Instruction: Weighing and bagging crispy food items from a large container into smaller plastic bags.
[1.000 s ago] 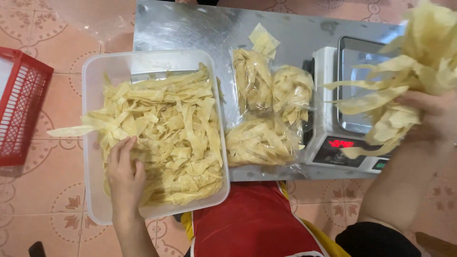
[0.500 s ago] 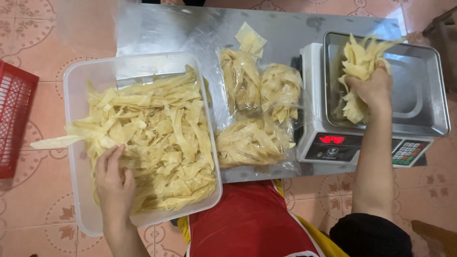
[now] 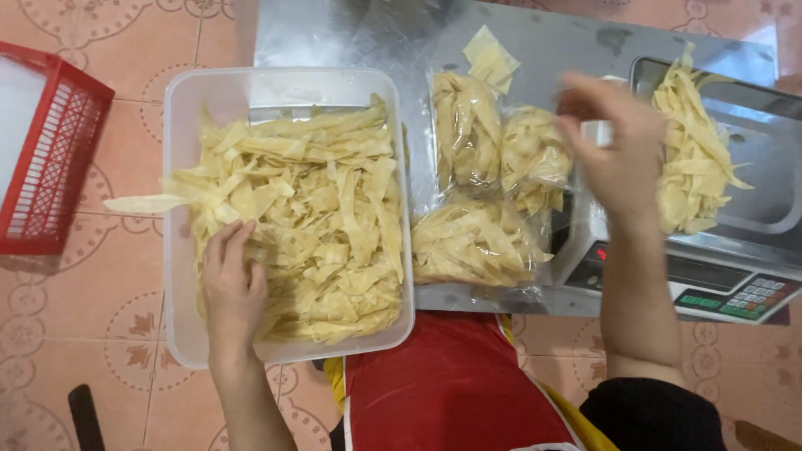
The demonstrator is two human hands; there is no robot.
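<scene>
A clear plastic tub (image 3: 184,100) on the steel table holds a heap of pale yellow flat strips (image 3: 309,217). My left hand (image 3: 230,284) rests on the strips at the tub's near left side, fingers spread. My right hand (image 3: 618,150) hovers blurred and empty between three filled clear bags (image 3: 484,184) and a digital scale (image 3: 727,276). A pile of strips (image 3: 693,159) lies on the scale's metal pan.
A red plastic basket (image 3: 50,150) stands on the tiled floor at the left. The steel table top (image 3: 351,33) extends behind the tub. A red apron (image 3: 451,392) covers my lap below the table edge.
My right hand carried a handful of strips to the scale pan, dropped them there and pulled back to the left, empty. The left hand stayed in the tub.
</scene>
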